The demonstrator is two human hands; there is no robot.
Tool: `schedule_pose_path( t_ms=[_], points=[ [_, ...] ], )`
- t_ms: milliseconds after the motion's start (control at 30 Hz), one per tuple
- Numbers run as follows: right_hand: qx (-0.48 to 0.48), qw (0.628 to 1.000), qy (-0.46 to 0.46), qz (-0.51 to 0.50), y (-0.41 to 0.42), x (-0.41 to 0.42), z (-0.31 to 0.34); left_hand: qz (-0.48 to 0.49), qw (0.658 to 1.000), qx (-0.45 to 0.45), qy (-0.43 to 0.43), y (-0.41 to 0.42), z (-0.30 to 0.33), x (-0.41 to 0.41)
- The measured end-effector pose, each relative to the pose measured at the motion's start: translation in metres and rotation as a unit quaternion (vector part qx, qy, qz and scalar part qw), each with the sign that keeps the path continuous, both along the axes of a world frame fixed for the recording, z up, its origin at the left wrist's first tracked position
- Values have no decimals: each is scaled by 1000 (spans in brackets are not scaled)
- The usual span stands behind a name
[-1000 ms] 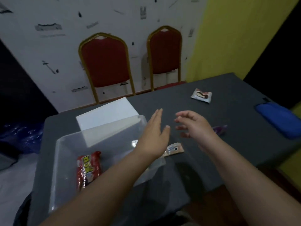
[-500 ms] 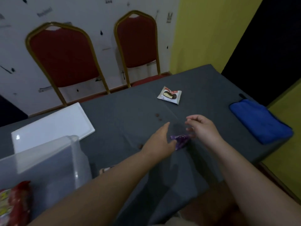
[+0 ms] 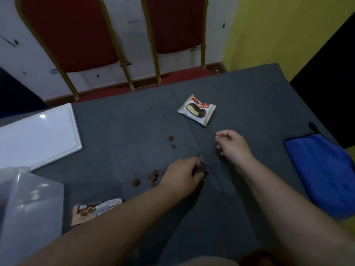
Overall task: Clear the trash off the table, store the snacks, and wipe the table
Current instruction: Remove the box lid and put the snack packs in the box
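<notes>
A small crumpled purple wrapper (image 3: pixel 201 167) lies on the grey cloth-covered bench (image 3: pixel 123 127) near its middle, mostly hidden under the left hand (image 3: pixel 182 176), so its long axis and heading cannot be told. The left hand's fingers (image 3: pixel 199 174) curl over and around the wrapper, gripping it against the cloth. Just beyond it and to the right, the right hand (image 3: pixel 232 146) hovers with its fingers (image 3: pixel 221 135) loosely curled and nothing in them. Brown crumbs (image 3: pixel 153 177) are scattered just left of the left hand, with two more brown crumbs (image 3: pixel 171 141) farther away. Toward the far side lies a white foil Choco Pie packet (image 3: pixel 196 110), flat, turned diagonally, one corner pointing to the near right. At the near left, partly under the left forearm, a flat brown-and-white snack packet (image 3: pixel 92 210) lies with its long axis running left to right. Left of that stands a clear plastic storage box (image 3: pixel 28 217), and beyond it a flat white plastic lid (image 3: pixel 36 137) rests on the cloth. A folded blue cloth (image 3: pixel 324 173) lies at the right edge. Two red-backed chairs with gold frames (image 3: pixel 76 35) stand behind the far edge.
</notes>
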State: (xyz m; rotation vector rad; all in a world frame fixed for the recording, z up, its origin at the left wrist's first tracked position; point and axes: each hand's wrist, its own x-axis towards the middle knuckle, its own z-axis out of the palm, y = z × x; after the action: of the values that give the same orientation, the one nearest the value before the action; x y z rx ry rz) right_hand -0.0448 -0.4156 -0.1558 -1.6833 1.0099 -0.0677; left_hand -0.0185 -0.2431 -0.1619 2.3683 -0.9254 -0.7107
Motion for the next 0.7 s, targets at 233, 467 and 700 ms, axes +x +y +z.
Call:
schedule_pose_path(
  t_ms=[233,467,700],
  points=[
    [-274,949,29,152,-24,81,-10,198,973,-54,106,1,18,44],
    [-286,929,101,209,-30,122,-32,295,941,-85,145,16,12,56],
    [-196,954,154,166,-12,115,-10,326,927,-107,154,30,24,60]
  ],
)
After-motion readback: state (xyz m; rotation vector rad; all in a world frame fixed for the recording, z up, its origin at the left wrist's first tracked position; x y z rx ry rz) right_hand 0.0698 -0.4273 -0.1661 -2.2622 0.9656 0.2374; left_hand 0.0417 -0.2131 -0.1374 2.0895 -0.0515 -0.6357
